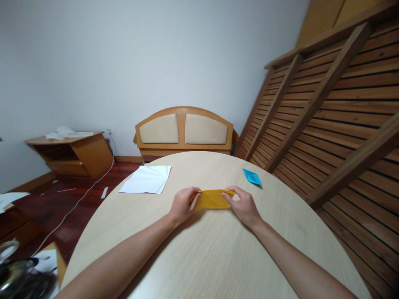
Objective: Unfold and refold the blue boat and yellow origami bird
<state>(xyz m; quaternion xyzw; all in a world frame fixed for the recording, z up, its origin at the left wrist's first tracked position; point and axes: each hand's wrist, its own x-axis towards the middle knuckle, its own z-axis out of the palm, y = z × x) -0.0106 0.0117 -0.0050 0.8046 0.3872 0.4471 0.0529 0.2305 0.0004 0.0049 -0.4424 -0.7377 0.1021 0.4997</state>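
The left hand (183, 204) and the right hand (243, 204) each have a grip on a yellow paper (212, 199), thumbs and fingers pinching its two ends. The paper stretches between them over the middle of the round table (199, 261); whether its lower edge touches the wood I cannot tell. A creased white sheet (146, 180) lies beyond the left hand, and a small blue folded paper (252, 177) beyond the right.
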